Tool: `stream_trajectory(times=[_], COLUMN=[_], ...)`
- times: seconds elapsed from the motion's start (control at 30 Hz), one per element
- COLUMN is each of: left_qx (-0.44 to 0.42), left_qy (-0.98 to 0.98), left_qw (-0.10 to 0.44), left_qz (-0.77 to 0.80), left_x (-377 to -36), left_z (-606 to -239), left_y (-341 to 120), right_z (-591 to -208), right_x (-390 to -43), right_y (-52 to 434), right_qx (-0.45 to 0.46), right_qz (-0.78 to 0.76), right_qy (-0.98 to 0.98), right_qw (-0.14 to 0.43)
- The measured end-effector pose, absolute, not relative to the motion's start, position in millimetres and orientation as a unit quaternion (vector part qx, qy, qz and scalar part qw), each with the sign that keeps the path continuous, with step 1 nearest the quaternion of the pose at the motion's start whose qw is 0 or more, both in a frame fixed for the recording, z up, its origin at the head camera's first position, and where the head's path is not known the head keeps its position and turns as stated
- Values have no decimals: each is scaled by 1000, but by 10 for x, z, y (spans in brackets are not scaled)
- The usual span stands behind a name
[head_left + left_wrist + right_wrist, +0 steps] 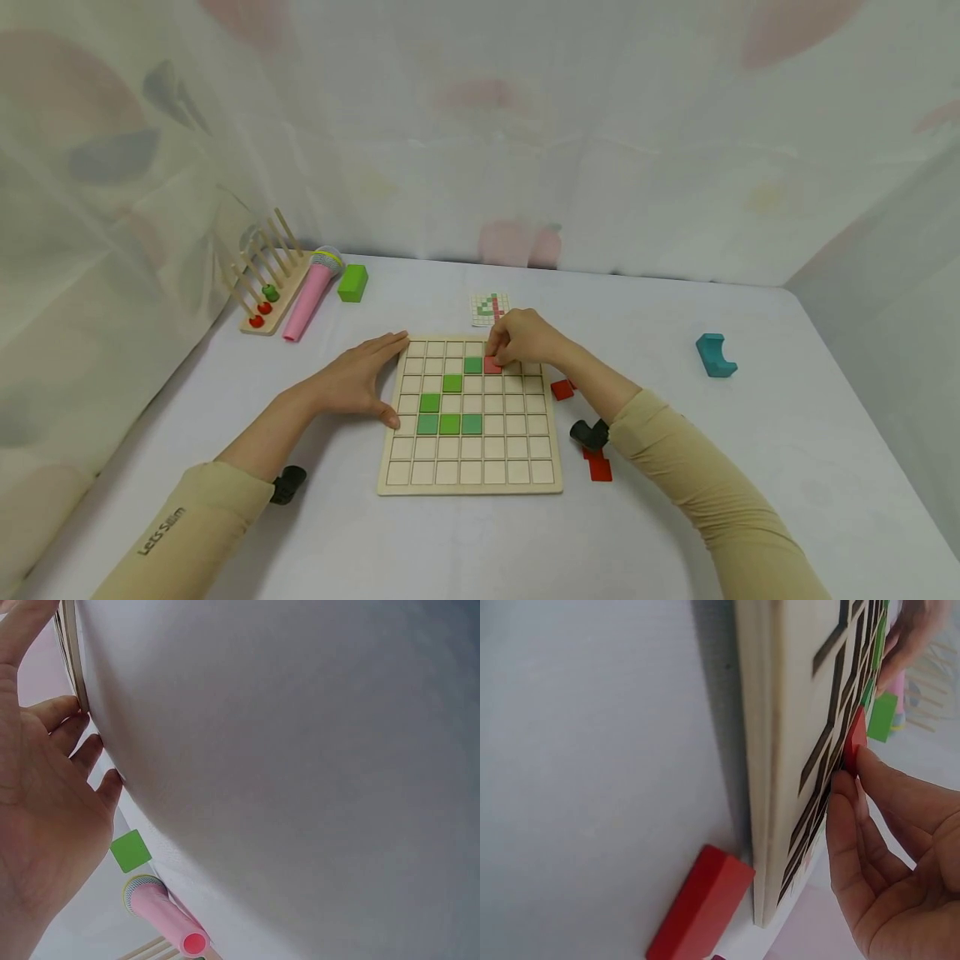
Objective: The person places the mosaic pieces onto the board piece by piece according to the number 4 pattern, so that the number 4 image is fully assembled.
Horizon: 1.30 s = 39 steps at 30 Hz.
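Note:
A wooden grid board [468,491] lies flat on the white table. Several green tiles [452,383] sit in its cells, forming a diagonal and a short row. At the upper part of the board, my right hand [528,337] pinches a red square tile [492,365] between thumb and fingers, right beside the topmost green tile. The right wrist view shows this red tile [857,739] tilted at the grid, its lower edge hidden by the fingertips. My left hand [348,382] rests with spread fingers and thumb against the board's left edge.
Loose red tiles [600,469] lie right of the board, partly under the right forearm. A small pattern card [480,320] is behind it. Back left stand a peg rack [258,328], a pink microphone [306,305] and a green block [352,284]. A teal curved block [715,357] lies far right.

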<state>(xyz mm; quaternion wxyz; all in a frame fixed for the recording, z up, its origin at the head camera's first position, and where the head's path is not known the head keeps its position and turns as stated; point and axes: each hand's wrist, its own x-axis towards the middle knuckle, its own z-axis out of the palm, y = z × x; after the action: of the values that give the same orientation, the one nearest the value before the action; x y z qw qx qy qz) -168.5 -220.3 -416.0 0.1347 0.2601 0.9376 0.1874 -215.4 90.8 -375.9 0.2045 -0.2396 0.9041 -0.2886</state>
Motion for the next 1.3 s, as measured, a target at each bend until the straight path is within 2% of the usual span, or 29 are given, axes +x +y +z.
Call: stream_trajectory(times=[0.47, 0.83, 1.13, 1.3], left_qx=[261, 264, 265, 262], left_qy=[937, 937, 937, 937], left_qw=[136, 134, 135, 138], left_qz=[188, 186, 185, 184], left_x=[-1679, -1683, -1682, -1678], left_z=[-4164, -4161, -4147, -4137], left_y=[-2199, -2201, -2195, -2192], right_z=[-3750, -3655, -3675, -3719], right_x=[-2161, -2273, -2333, -2366], right_y=[966, 1318, 1678, 1854], right_qx=[-248, -207, -175, -186], right_qz=[-292, -291, -289, -295], right_qy=[903, 919, 923, 911], right_qw=[193, 166, 184, 220])
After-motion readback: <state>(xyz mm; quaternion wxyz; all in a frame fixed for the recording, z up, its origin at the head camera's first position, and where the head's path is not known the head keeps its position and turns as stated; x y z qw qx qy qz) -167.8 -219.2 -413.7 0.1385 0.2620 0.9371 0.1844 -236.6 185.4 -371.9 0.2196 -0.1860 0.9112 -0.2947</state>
